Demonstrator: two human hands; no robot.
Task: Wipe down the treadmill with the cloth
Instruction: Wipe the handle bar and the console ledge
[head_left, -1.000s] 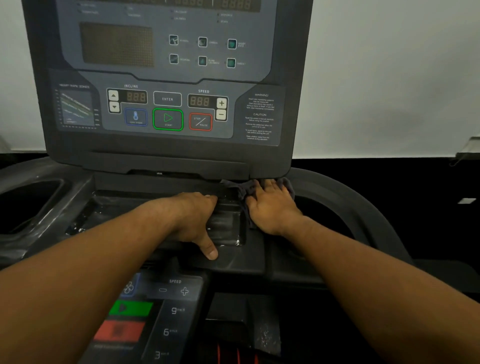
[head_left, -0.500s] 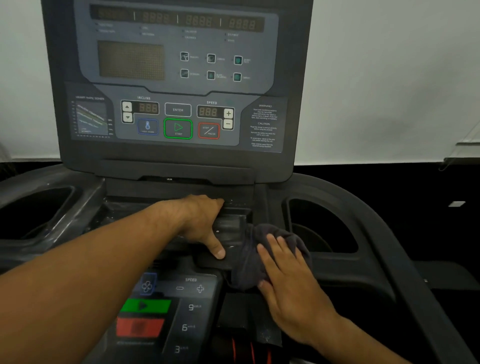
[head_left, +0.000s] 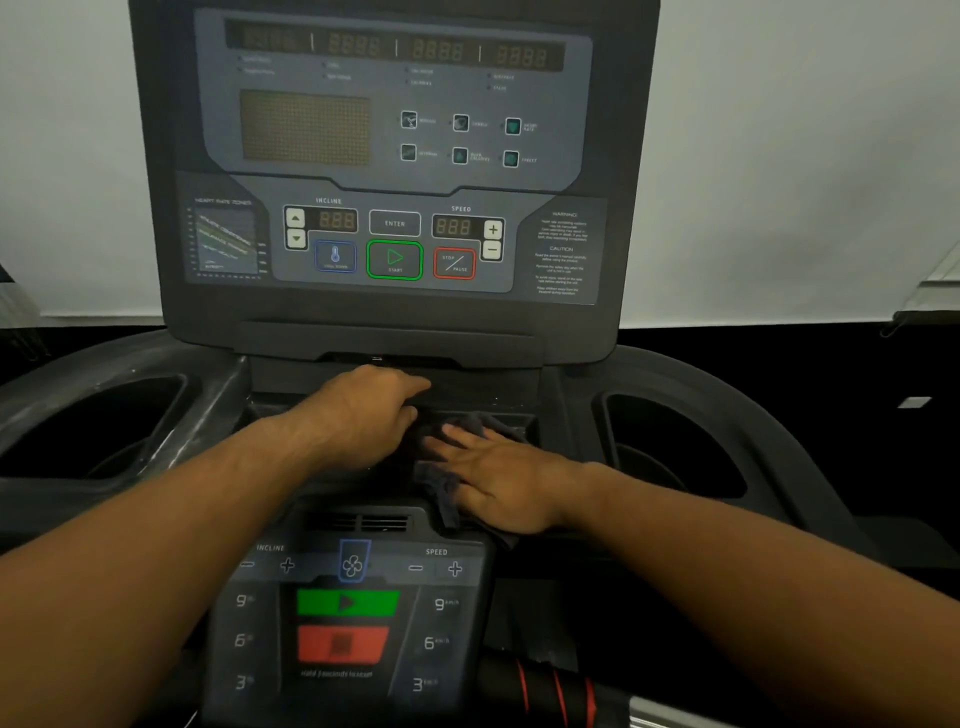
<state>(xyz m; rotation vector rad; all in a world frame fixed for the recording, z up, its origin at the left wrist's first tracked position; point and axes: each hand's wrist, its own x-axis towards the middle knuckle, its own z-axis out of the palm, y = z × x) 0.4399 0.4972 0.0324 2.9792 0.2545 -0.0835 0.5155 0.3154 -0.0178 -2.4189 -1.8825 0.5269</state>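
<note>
left cup well (head_left: 111, 426): dark recess in the treadmill (head_left: 691, 374) deck, far left, nothing visible inside
left hand (head_left: 363, 410): palm down on the centre tray just under the upright console, fingers together and curled over the tray's back edge, holding nothing; its fingertips are just beside the cloth
upright console (head_left: 395, 171): grey panel above both hands, unlit displays, green start button (head_left: 394, 259), red stop button (head_left: 454, 264), incline and speed keys
lower panel (head_left: 345, 618): near edge below the hands, fan key, green and red bars, speed numbers 9, 6, 3
cloth (head_left: 441, 493): dark, bunched, on the right part of the centre tray, trailing toward the lower panel's top right corner
right hand (head_left: 498, 478): flat on the cloth, fingers spread and pointing left, pressing it down on the tray; covers most of the cloth
right cup well (head_left: 675, 447): dark recess, right of the right wrist
red-striped cord (head_left: 556, 691): bottom edge, right of the lower panel
room: pale wall (head_left: 779, 156) behind the console, black band below it
</note>
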